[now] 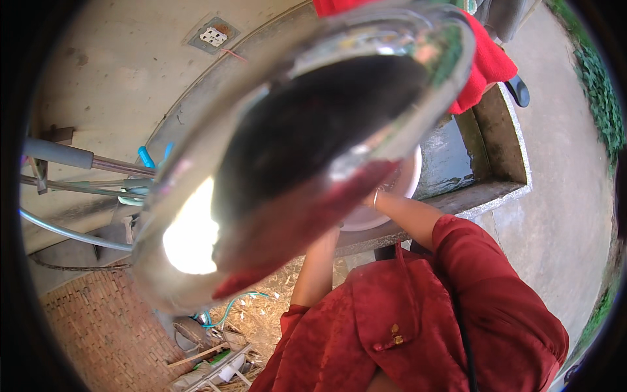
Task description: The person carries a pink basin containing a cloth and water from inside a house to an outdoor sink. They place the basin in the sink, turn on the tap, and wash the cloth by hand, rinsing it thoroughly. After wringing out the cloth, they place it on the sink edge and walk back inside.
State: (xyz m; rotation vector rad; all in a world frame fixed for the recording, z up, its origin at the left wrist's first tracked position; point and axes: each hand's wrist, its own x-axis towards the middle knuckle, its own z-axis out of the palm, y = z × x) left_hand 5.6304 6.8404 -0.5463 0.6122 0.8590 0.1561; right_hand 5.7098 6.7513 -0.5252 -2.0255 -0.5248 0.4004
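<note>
A large, shiny, curved metal object, blurred and very near the camera, hides most of what lies before me. Its exact kind cannot be told. Behind it, a pale plastic basin shows along its right and lower rim. My right hand, with a bangle at its wrist, reaches into the basin and is mostly covered by the metal. Only the wrist end of my left hand shows, by the basin's near side. What either hand holds is hidden.
A concrete trough holding water stands behind the basin. Red cloth hangs over its far end. Metal pipes jut in at left, below a wall socket. Bricks, a teal hose and clutter lie lower left.
</note>
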